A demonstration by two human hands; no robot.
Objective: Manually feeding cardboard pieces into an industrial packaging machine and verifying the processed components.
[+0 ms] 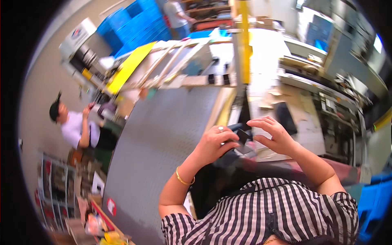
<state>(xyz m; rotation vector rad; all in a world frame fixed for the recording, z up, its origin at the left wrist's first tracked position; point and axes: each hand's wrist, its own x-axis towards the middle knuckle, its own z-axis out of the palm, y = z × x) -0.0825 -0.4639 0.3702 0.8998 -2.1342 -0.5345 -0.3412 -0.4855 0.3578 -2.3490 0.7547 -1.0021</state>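
My left hand (215, 143), with a ring and a gold bangle on its arm, hovers in front of my body. Its fingers are curled toward the thumb; what lies between them is hidden. Right beside those fingertips is a small dark, flat-looking piece (244, 136), too blurred to name. Across from it my right hand (274, 135) is raised, fingers stretched out and thumb apart, holding nothing. A transparent, shiny patch (247, 152) shows below the dark piece, between the hands.
A large grey board (157, 122) lies to my left. A yellow post (244, 45) rises ahead, beside a pale worktable (261, 65) with scraps and a dark sheet (286, 117). Machinery (343, 110) stands right, blue crates (134, 28) behind. One person (81, 128) stands left, another (178, 18) far back.
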